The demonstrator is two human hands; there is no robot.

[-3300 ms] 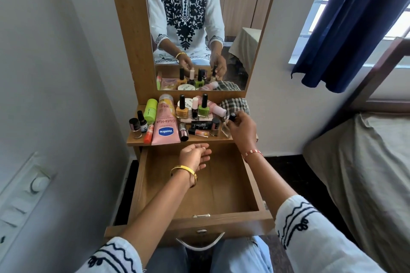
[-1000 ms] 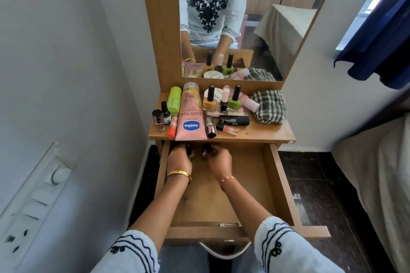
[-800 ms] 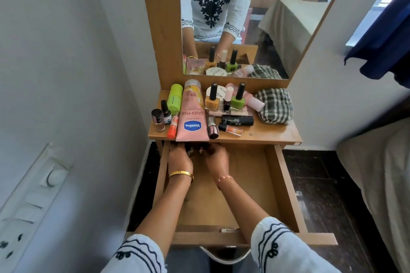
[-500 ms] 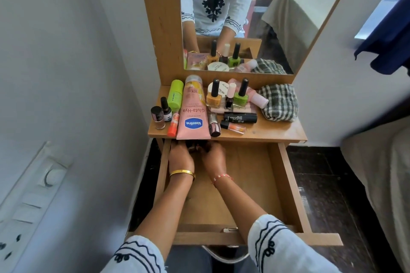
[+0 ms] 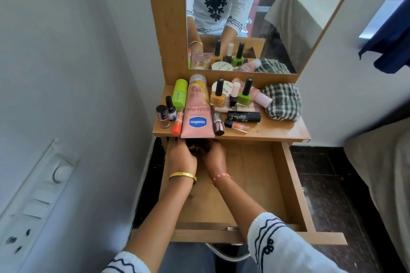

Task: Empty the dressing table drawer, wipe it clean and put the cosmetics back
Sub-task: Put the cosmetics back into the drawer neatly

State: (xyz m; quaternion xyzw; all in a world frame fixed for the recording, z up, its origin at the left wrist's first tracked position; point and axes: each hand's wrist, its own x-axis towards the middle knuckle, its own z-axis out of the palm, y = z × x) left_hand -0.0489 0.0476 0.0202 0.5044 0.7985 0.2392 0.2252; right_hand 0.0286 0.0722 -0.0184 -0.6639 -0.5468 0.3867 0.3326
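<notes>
The wooden drawer (image 5: 250,175) is pulled out below the dressing table top (image 5: 277,132). My left hand (image 5: 182,157) and my right hand (image 5: 214,157) are together at the drawer's back left corner, fingers curled around small dark bottles (image 5: 195,146). The top's edge partly hides these bottles. On the top lie a pink Vaseline tube (image 5: 197,113), a green tube (image 5: 179,94), orange (image 5: 217,95) and green (image 5: 245,94) nail polish bottles, a black makeup stick (image 5: 244,116) and other small cosmetics. A checked cloth (image 5: 281,102) sits at the right.
A mirror (image 5: 277,17) rises behind the top. A wall with a switch panel (image 5: 37,201) stands close on the left. A bed (image 5: 381,162) is at the right, with dark floor (image 5: 328,184) between it and the drawer. A blue curtain (image 5: 390,46) hangs at the upper right.
Both hands came down from the table top into the drawer with small dark bottles and pushed further back into the left corner. Two bottles have left the top's right side.
</notes>
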